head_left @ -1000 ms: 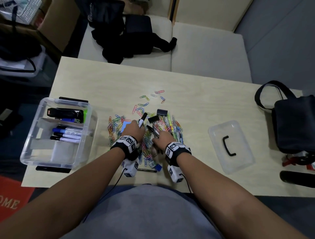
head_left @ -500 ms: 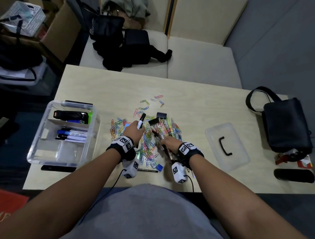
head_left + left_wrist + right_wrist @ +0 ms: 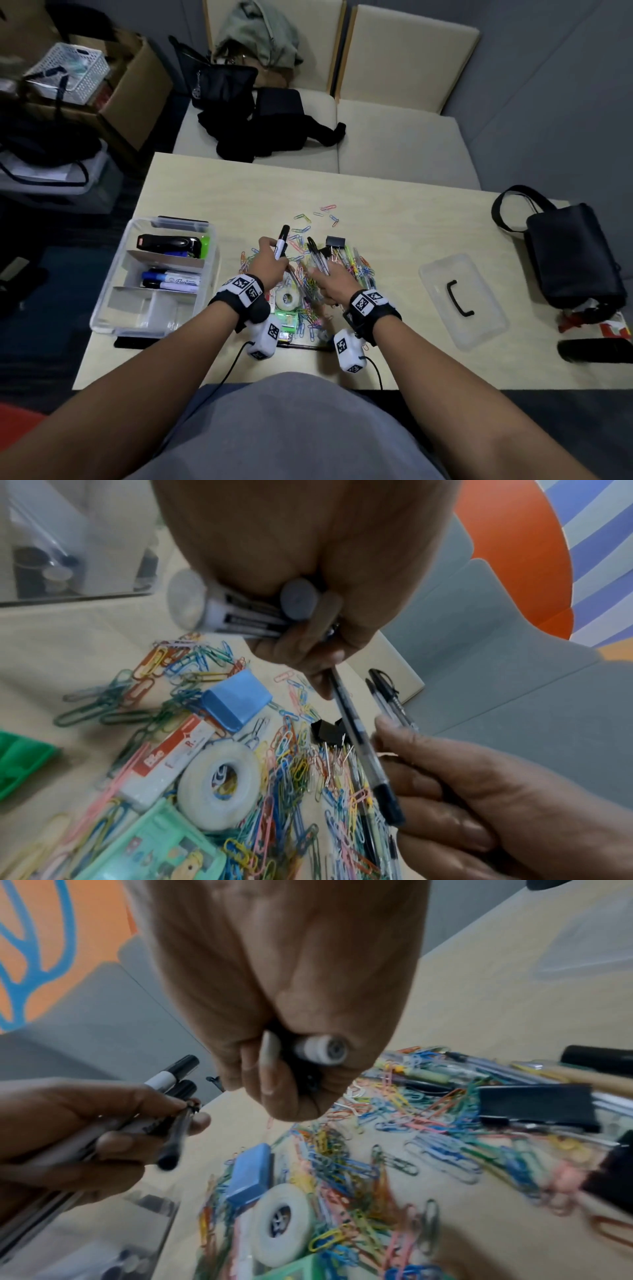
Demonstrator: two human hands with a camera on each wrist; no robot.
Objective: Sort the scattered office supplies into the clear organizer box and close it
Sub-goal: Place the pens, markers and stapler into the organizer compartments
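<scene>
We find the left hand [image 3: 270, 262] closed round a white-barrelled black-capped marker [image 3: 281, 243] and, per the left wrist view, a second marker and a slim pen [image 3: 359, 739] besides; the right hand [image 3: 330, 284] is likewise curled round a bundle of clear-barrelled black-capped pens [image 3: 317, 255], caps pointing away from the person. Both hands sit over the heap of coloured paper clips [image 3: 356, 267], which we take as our landmark. We judge the step in hand to be gathering the writing tools for transfer; to do it well we would square the barrels parallel before lifting, shake off any clip caught between them, and lay them lengthwise in the organizer box [image 3: 113, 308], which stands open left of the heap, touching nothing from it. Its far compartment holds a black stapler [image 3: 168, 244], the middle one already holds markers [image 3: 171, 279], and the near compartments look bare. The clear lid [image 3: 442, 308] with its black handle lies flat, right of the heap and well apart. Within the heap we note a tape roll [image 3: 287, 298] on the near side, a blue eraser [image 3: 236, 704], black binder clips [image 3: 335, 242] at the far side, and a green item [image 3: 286, 317], partly hidden
</scene>
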